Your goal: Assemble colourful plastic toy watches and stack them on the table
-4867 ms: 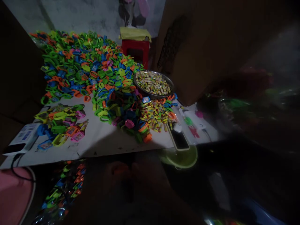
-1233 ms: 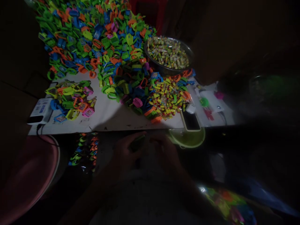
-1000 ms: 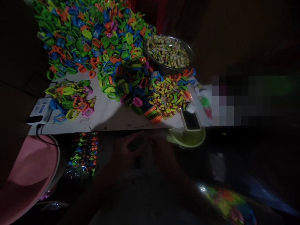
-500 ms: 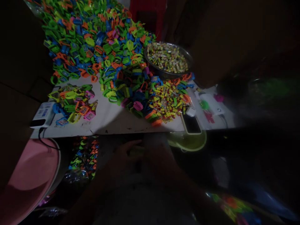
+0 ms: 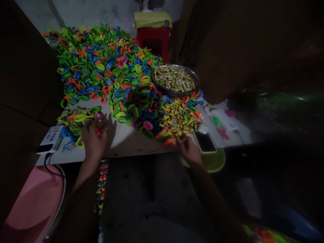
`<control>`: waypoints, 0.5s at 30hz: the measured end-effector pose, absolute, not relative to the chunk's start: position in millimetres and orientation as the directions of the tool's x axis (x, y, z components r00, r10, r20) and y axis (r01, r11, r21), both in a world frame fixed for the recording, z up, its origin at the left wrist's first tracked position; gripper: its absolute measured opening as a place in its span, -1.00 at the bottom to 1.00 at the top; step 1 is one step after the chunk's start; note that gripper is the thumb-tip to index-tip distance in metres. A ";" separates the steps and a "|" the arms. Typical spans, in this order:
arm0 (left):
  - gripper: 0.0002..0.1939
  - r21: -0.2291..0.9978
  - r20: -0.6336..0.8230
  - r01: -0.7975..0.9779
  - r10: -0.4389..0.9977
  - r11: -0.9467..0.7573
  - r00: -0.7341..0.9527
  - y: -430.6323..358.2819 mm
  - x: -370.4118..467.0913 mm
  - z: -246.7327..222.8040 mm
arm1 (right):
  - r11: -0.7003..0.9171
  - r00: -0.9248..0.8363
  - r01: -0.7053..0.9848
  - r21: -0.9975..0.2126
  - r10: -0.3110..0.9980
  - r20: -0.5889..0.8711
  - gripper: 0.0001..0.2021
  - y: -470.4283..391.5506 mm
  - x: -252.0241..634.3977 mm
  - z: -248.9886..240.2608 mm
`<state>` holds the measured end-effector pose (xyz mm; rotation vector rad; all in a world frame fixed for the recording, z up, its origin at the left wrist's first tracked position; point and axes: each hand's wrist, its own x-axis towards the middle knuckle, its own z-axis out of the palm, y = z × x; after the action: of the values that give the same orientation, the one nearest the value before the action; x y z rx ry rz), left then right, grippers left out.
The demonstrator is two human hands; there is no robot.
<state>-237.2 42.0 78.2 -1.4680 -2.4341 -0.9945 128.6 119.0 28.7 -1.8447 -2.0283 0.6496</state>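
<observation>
My left hand [image 5: 94,141] reaches over the front right of a small heap of plastic toy watches [image 5: 80,117] at the left of the table. Its fingers curl down and are blurred; a small red piece shows by them, its kind unclear. My right hand [image 5: 190,151] is at the table's front edge, fingertips bent together at the near side of a pile of small yellow-and-red wrapped pieces [image 5: 174,118]. Whatever those fingertips pinch is too small to make out. Beside them lies an orange toy watch [image 5: 169,141].
A large mound of toy watches [image 5: 101,67] covers the table's back left. A metal bowl [image 5: 174,92] of wrapped pieces stands behind the pile. A phone [image 5: 205,141] lies right of my right hand, a white box [image 5: 52,138] far left. Below are pink [image 5: 35,199] and yellow-green basins [image 5: 215,163].
Both hands have risen from my lap and parted, the left to the small watch heap, the right to the wrapped pieces. The greenish thing between them is out of sight. The view has tilted up.
</observation>
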 end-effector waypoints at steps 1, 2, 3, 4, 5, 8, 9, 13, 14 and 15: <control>-0.53 0.477 0.415 0.840 0.776 0.259 -0.476 45.9 -216.3 75.4 | 0.039 -0.080 0.852 -0.522 0.995 -0.055 -0.62 118.6 128.2 28.2; -0.59 0.498 0.375 0.851 0.842 0.169 -0.387 49.3 -190.8 71.4 | 0.031 -0.063 0.860 -0.510 0.997 -0.046 -0.62 118.5 128.2 27.5; -0.63 0.507 0.338 0.856 0.889 0.104 -0.309 52.3 -162.5 66.5 | 0.041 -0.068 0.867 -0.497 0.997 -0.037 -0.62 118.7 128.7 26.9; -0.65 0.517 0.313 0.853 0.914 0.065 -0.259 55.2 -133.7 61.2 | 0.059 -0.086 0.871 -0.488 0.996 -0.033 -0.63 119.2 129.6 26.5; -0.66 0.534 0.262 0.845 0.948 0.011 -0.178 58.2 -106.3 56.1 | 0.075 -0.103 0.873 -0.482 0.994 -0.032 -0.64 119.8 130.5 26.5; -0.57 0.607 -0.011 0.793 0.999 0.049 -0.053 70.0 -47.1 45.4 | 0.074 -0.102 0.887 -0.455 0.994 -0.037 -0.65 120.9 132.5 29.6; -0.56 0.608 -0.062 0.790 0.997 0.079 -0.052 74.5 -37.0 43.8 | 0.055 -0.083 0.896 -0.440 0.996 -0.045 -0.64 120.9 132.8 31.5; -0.62 0.597 -0.108 0.792 0.991 0.129 -0.080 85.5 -31.2 42.4 | -0.072 0.027 0.930 -0.361 0.991 -0.129 -0.63 120.8 135.5 37.2; -0.62 0.597 -0.110 0.792 0.991 0.129 -0.078 84.6 -34.2 42.4 | -0.099 0.050 0.930 -0.354 0.988 -0.144 -0.64 120.5 137.3 36.9; -0.61 0.598 -0.111 0.791 0.991 0.129 -0.077 82.1 -37.8 42.3 | -0.113 0.062 0.923 -0.367 0.987 -0.148 -0.65 120.0 139.7 35.8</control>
<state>-37.8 82.1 42.3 -2.3808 -2.6721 -0.7429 139.7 120.0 35.8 -2.1548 -1.9656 0.5423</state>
